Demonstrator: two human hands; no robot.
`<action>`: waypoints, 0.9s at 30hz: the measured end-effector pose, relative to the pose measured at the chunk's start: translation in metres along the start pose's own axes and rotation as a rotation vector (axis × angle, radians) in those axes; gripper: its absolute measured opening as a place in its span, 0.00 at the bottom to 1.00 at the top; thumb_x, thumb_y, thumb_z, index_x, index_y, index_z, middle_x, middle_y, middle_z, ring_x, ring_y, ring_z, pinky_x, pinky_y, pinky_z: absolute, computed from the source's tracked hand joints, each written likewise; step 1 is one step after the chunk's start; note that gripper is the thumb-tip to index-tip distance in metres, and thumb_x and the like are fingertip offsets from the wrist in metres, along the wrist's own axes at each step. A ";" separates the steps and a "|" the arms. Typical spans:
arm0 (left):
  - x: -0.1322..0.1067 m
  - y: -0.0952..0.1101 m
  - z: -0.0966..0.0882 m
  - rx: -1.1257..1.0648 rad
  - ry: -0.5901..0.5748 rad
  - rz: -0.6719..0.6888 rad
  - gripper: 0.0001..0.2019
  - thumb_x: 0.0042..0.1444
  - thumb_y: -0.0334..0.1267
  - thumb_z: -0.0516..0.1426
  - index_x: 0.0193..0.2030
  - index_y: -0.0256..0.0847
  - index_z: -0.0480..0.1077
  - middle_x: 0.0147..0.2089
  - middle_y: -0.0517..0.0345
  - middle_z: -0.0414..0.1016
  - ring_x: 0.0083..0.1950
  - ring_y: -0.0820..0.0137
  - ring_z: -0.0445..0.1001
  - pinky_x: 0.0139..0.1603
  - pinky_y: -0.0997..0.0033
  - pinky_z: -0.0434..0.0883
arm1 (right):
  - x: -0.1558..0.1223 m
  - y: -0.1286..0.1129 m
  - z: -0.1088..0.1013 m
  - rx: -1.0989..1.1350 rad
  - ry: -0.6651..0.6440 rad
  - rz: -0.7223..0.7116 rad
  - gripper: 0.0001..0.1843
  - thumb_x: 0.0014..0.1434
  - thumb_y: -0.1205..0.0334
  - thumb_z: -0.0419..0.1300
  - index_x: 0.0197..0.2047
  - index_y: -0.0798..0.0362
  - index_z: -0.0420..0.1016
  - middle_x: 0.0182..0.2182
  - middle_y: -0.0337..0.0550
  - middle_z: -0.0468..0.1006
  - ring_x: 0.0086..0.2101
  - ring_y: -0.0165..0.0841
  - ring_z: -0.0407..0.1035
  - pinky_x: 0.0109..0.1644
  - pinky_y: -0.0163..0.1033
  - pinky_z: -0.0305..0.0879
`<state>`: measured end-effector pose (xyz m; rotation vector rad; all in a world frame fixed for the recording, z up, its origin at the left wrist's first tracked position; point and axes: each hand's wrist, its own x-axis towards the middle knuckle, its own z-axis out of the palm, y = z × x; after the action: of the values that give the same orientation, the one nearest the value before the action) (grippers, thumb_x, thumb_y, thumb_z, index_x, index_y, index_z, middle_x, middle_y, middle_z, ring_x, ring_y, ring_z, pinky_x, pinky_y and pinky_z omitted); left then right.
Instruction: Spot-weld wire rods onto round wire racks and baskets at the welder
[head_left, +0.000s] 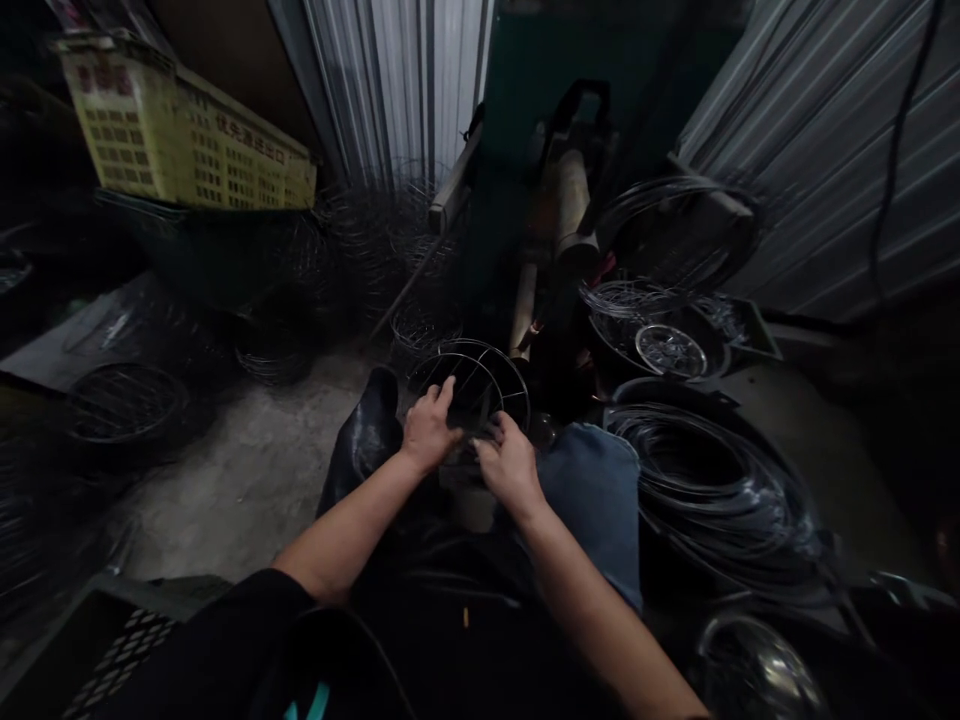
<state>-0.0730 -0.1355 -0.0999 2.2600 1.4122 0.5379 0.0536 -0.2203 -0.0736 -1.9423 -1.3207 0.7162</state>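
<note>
A round wire frame (pixel 514 377), with two rings joined by short cross wires, is between my knees, below a machine's pale metal cylinders. My left hand (pixel 430 430) lies over its near left side, index finger and thumb spread apart. At the near right side, my right hand (pixel 513 462) has its fingers bent and closed at the rim, apparently on the wire. My hands hide the near part of the frame, and the dark area beneath them is hard to make out.
A machine (pixel 574 195) stands ahead. On the right are a basin of wire pieces (pixel 652 370) and a large wire coil (pixel 712 490). Wire rings (pixel 127 400) lie left, near a yellow crate (pixel 202 150). A green crate (pixel 120 660) stands lower left.
</note>
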 end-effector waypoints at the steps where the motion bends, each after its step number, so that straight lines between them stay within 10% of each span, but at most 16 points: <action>1: 0.003 0.001 -0.004 -0.043 -0.005 0.017 0.45 0.46 0.31 0.63 0.72 0.36 0.52 0.66 0.39 0.65 0.66 0.55 0.67 0.64 0.56 0.67 | -0.005 -0.001 -0.001 0.050 -0.017 -0.026 0.29 0.59 0.67 0.55 0.65 0.57 0.64 0.50 0.52 0.81 0.50 0.37 0.76 0.53 0.40 0.71; 9: 0.025 0.023 -0.023 -0.103 -0.132 0.202 0.38 0.44 0.29 0.63 0.66 0.38 0.66 0.66 0.44 0.66 0.66 0.57 0.67 0.67 0.58 0.65 | -0.040 0.004 -0.014 0.067 0.011 -0.167 0.33 0.55 0.67 0.55 0.65 0.65 0.65 0.63 0.62 0.68 0.65 0.45 0.61 0.68 0.51 0.59; 13: 0.034 0.031 -0.025 0.094 -0.095 0.263 0.34 0.47 0.28 0.61 0.64 0.42 0.69 0.67 0.42 0.64 0.64 0.54 0.68 0.66 0.53 0.66 | -0.045 0.012 -0.012 0.276 0.004 -0.123 0.36 0.55 0.64 0.57 0.67 0.61 0.63 0.67 0.60 0.63 0.64 0.45 0.62 0.61 0.49 0.69; 19: 0.049 0.015 -0.036 0.205 -0.064 0.325 0.34 0.46 0.25 0.61 0.63 0.44 0.70 0.65 0.42 0.65 0.63 0.53 0.68 0.64 0.50 0.67 | -0.053 0.035 -0.028 0.403 -0.112 -0.105 0.18 0.54 0.59 0.60 0.47 0.52 0.82 0.44 0.49 0.84 0.46 0.42 0.78 0.54 0.48 0.73; 27: 0.066 0.002 -0.058 0.155 -0.176 0.480 0.33 0.46 0.26 0.61 0.62 0.47 0.72 0.67 0.44 0.65 0.64 0.54 0.66 0.64 0.49 0.66 | -0.079 0.104 -0.067 0.372 0.177 0.297 0.23 0.44 0.43 0.66 0.34 0.54 0.83 0.32 0.50 0.84 0.33 0.45 0.79 0.41 0.46 0.77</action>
<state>-0.0749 -0.0686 -0.0437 2.7099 0.8493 0.3665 0.1365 -0.3363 -0.1077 -1.8595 -0.7385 0.8417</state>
